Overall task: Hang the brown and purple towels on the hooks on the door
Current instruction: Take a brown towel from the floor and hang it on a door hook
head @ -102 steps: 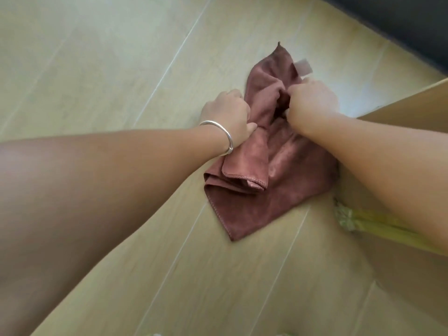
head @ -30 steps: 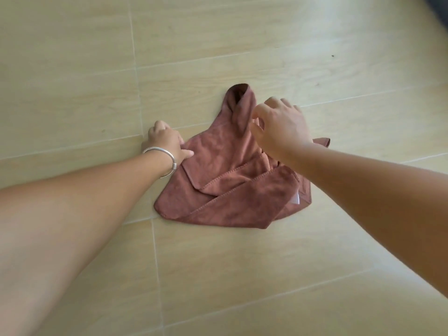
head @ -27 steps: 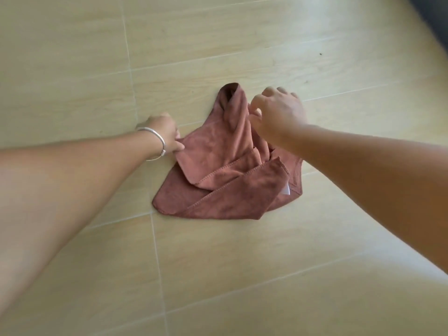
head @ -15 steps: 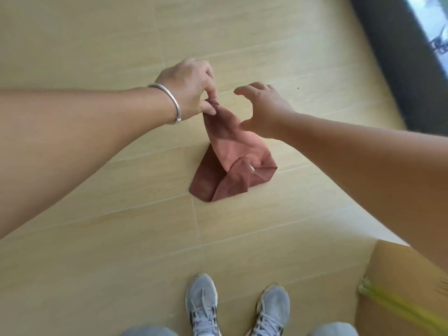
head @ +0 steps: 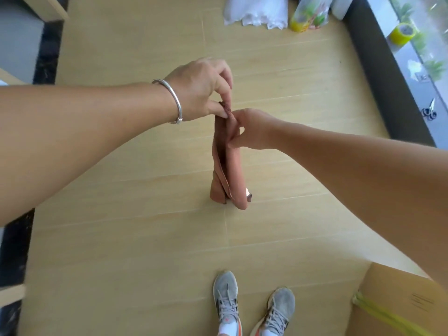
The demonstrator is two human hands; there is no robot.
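Observation:
The brown towel (head: 229, 166) hangs in a long narrow fold above the wooden floor, held up in the middle of the view. My left hand (head: 201, 88), with a silver bangle on its wrist, pinches the towel's top corner between thumb and fingertips. My right hand (head: 252, 132) pinches the upper edge just below and to the right of that corner. No purple towel, door or hooks are in view.
A cardboard box (head: 397, 304) with yellow tape stands at the lower right beside my shoes (head: 228, 301). White plastic bags (head: 257, 10) and a printed packet (head: 308, 15) lie on the floor at the top. A tape roll (head: 403, 32) and scissors (head: 429, 111) lie on the window sill at right.
The towel lay crumpled on the floor a second ago; my left hand took its corner and lifted it clear. My right hand, open half a second ago, now pinches the upper edge. I stand upright.

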